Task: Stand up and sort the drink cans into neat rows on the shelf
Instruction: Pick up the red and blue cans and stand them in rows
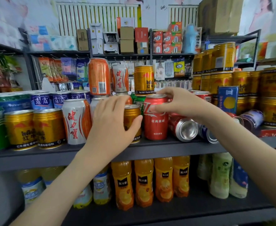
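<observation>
Head view | left hand [111, 123] grips gold can [133, 115] at shelf [166, 150] front edge | right hand [176, 101] pinches adjacent red can [156, 123] top | toppled cans [185, 128] just right.

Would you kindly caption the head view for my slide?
Left hand grips a gold metal can; right hand holds the upright red metal can beside it.

— What's the shelf [150, 150] carrying?
— I see, mid-frame: gold cans [34, 128] left, white-orange can [75, 121], single gold can [131, 118], red cola can [156, 121] upright at centre; tipped cans [186, 129] on their sides right.
</observation>
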Tool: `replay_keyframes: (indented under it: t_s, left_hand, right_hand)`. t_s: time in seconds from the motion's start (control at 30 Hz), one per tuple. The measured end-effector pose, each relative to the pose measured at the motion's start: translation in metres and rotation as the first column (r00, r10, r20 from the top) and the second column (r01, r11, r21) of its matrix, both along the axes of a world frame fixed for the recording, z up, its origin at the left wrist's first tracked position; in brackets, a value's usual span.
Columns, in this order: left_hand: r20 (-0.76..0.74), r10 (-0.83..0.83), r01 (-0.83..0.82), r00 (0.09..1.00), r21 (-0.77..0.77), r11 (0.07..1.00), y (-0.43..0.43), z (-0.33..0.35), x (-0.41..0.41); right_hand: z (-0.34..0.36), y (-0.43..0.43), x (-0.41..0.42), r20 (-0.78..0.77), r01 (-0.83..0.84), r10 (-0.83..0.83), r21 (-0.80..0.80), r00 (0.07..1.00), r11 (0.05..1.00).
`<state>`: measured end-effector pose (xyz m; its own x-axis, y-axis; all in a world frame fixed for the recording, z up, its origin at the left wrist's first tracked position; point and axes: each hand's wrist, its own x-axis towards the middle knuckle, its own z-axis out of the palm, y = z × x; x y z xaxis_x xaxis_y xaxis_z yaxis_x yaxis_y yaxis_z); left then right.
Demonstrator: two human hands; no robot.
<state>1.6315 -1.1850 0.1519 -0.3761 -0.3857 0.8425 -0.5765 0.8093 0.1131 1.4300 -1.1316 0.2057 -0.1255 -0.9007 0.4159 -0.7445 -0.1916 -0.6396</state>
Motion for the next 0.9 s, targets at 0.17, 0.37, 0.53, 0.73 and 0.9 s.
replay_keyframes:
  t_s: [0.17, 0.37, 0.53, 0.73, 0.9]
  left_hand:
    - [0.133, 0.112, -0.111, 0.985, -0.017, 0.994, -0.009, -0.008, -0.007]
    - [0.144, 0.165, -0.157, 0.976, -0.066, 0.985, -0.01, -0.007, -0.017]
    - [0.129, 0.196, -0.187, 0.972, -0.082, 0.979, -0.013, -0.01, -0.023]
    - [0.08, 0.22, -0.211, 0.972, -0.11, 0.971, -0.003, -0.018, -0.033]
    - [0.029, 0.193, -0.187, 0.981, -0.149, 0.971, 0.014, -0.026, -0.051]
  right_hand:
    - [0.003, -0.012, 0.006, -0.052, 0.039, -0.038, 0.025, 0.998, 0.999]
    - [0.006, -0.003, 0.009, -0.18, 0.071, -0.053, 0.095, 0.982, 0.993]
    - [-0.002, 0.021, -0.001, -0.33, 0.243, -0.207, 0.07, 0.921, 0.968]
    - [-0.034, 0.043, 0.003, -0.579, 0.457, -0.4, -0.053, 0.71, 0.888]
    - [-0.054, 0.045, -0.001, -0.71, 0.437, -0.43, -0.19, 0.558, 0.879]
